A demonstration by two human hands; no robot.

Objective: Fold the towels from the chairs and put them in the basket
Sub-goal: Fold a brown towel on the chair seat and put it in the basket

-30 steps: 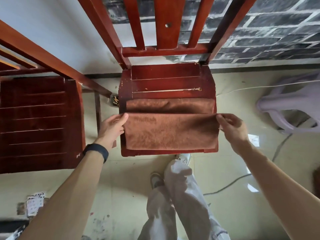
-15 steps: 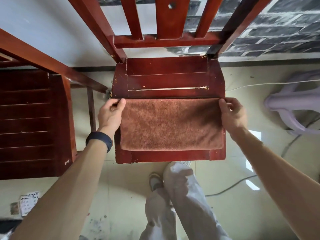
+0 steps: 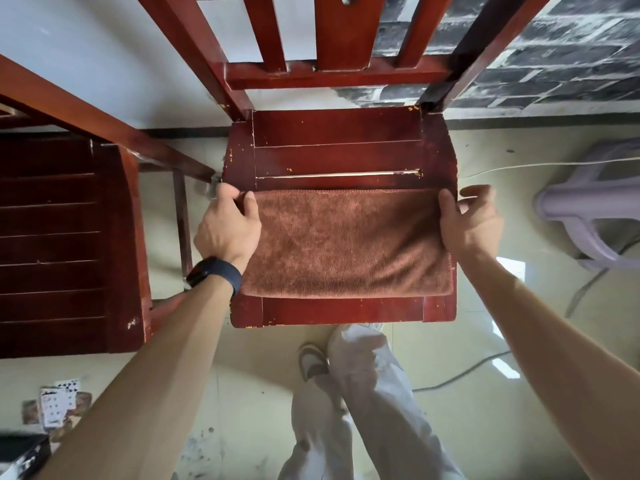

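The folded towel (image 3: 346,240) lies on the chair seat (image 3: 339,157), long axis 9 to 3 o'clock. The left hand (image 3: 227,230) pinches its 10 o'clock corner. The right hand (image 3: 472,220), fingers loose, thumbs the 2 o'clock corner.

I can read no words, brands or numbers anywhere. The only sign-like marks are the dark pips on the playing cards (image 3: 57,405) lying on the floor (image 3: 242,393); they are too blurred to count.

the chair back (image 3: 332,69) closes the far side of the seat (image 3: 339,157). a second chair (image 3: 69,237) crowds the left; open floor (image 3: 498,147) lies right, short of the stool (image 3: 588,216).
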